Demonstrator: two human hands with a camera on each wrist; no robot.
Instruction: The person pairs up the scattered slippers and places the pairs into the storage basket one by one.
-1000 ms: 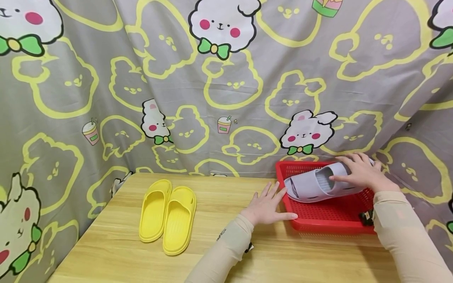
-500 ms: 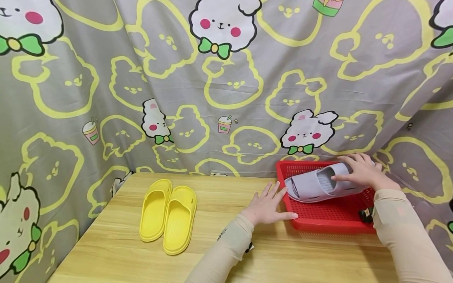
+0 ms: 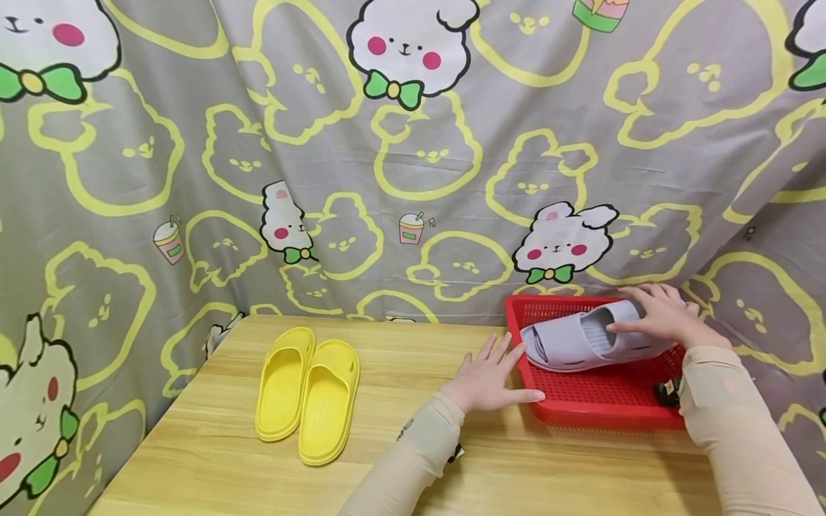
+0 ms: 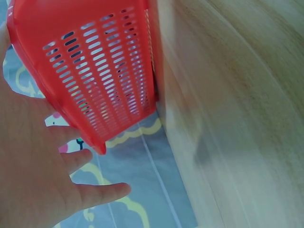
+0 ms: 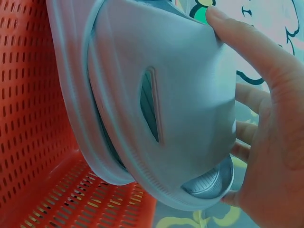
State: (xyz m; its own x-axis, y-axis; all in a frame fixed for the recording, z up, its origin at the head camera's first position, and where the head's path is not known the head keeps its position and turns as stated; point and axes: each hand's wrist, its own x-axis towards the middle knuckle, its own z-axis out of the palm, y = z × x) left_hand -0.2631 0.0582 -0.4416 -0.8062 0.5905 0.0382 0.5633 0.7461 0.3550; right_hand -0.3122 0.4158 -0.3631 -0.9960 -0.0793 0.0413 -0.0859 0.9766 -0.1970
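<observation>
In the head view, a red perforated basket point(image 3: 606, 414) stands at the table's back right. A pair of lilac-grey slide slippers point(image 3: 558, 342) lies aslant inside it, their right end higher than the left. My right hand point(image 3: 665, 315) holds that raised end from above. The right wrist view shows the two slippers point(image 5: 190, 90) stacked sole against strap, my thumb at one edge and my fingers at the far side. My left hand point(image 3: 487, 376) has its fingers spread and touches the basket's left rim; the left wrist view shows the basket's outer wall point(image 4: 99, 71) beside it.
Two yellow slippers point(image 3: 310, 398) lie side by side on the left of the wooden table point(image 3: 213, 459). A grey patterned curtain point(image 3: 452, 208) hangs behind the table and along both sides.
My right hand and the raised end of the grey slippers have sunk very slightly. The left hand, basket and yellow slippers stay in place, apart from a small shift of the view.
</observation>
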